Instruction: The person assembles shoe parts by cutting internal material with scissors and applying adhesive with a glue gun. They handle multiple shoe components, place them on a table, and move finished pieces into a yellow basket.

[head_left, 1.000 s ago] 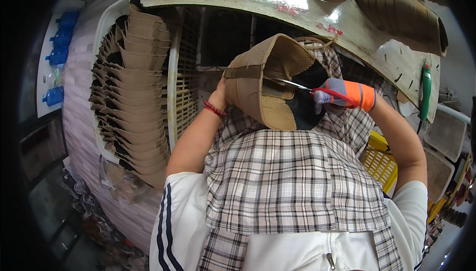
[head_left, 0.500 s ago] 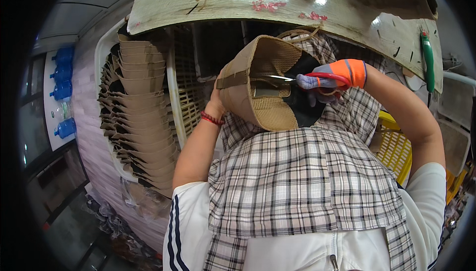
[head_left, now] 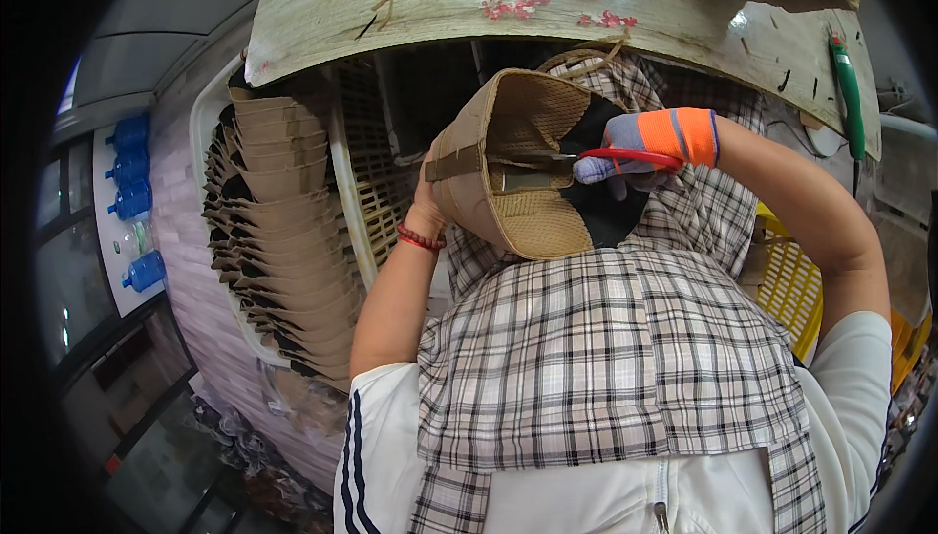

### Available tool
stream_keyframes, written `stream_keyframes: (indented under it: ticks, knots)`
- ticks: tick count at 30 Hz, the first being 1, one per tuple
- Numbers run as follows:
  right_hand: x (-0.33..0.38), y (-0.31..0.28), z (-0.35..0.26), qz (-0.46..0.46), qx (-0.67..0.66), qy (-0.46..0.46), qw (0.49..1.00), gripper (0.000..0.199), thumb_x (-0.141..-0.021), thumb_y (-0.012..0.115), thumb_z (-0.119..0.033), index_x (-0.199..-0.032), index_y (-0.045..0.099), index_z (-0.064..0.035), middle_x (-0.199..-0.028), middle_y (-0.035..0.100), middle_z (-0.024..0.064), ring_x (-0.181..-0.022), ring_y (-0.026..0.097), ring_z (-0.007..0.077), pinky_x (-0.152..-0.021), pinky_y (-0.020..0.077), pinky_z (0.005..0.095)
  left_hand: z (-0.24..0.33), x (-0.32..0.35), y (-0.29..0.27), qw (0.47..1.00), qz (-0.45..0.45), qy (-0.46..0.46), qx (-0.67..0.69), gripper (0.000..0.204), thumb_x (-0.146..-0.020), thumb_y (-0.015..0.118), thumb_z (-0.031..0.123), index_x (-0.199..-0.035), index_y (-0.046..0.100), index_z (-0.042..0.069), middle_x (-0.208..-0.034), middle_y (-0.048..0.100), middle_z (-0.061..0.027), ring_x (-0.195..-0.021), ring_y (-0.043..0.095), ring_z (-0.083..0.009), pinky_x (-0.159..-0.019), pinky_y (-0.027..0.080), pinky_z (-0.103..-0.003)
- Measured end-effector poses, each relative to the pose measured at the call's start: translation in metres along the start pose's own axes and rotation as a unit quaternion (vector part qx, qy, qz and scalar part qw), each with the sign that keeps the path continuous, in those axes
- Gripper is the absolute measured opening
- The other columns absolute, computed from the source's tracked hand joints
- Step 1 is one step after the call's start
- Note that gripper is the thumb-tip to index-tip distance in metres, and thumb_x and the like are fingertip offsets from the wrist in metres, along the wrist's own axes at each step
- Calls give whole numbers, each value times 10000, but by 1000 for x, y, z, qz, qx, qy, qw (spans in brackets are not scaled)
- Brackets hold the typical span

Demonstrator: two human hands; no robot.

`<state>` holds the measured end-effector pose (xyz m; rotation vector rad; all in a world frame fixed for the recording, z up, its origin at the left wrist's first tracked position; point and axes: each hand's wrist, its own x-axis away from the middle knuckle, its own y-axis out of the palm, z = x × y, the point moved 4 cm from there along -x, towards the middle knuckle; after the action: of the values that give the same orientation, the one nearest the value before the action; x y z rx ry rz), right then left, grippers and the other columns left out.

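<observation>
On my lap stands a tan fabric piece [head_left: 463, 192], bent into an open tube with a mesh inner face, a black section and a darker strap across its side. My left hand [head_left: 426, 200], bare with red beads at the wrist, grips its left side; the fingers are mostly hidden behind the fabric. My right hand [head_left: 635, 151], in a grey glove with an orange cuff, is closed round red-handled scissors [head_left: 640, 155]. Their metal blades reach left into the tube's opening, by the strap end inside. Whether the blades touch the fabric I cannot tell.
A white bin [head_left: 202, 143] at left holds a long stack of similar tan pieces [head_left: 288, 202]. A worn table [head_left: 410, 16] crosses the far side, with a green-handled tool [head_left: 846, 94] at its right end. Yellow baskets [head_left: 789, 285] stand right of my lap.
The scissors' handles have turned flatter, and my right hand has shifted slightly left and up. My left hand keeps its grip on the fabric piece. The whole view has tilted slightly.
</observation>
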<state>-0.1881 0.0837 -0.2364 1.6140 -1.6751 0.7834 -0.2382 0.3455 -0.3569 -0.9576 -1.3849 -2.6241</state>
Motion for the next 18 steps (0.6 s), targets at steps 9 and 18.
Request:
stream_keyframes:
  ticks: [9,18]
  knots:
    - [-5,1,1,-49,-76,-43,995,624,-927,457,-521,-914,664,67,-555,524,46,-458,510,146,-430,464,284,10,0,-1,998,-3,22,-60,387,-897,639,96,-1275,563,59,-1269,590,-55,-1201,510,-220,-1052,351,-397]
    - [-2,2,-19,-28,-54,-29,998,477,-910,518,-384,-920,676,65,-532,521,35,-448,533,136,-405,454,280,16,3,4,998,8,-1,-60,364,-907,626,105,-1265,571,71,-1260,595,-52,-1177,528,-219,-1026,380,-404]
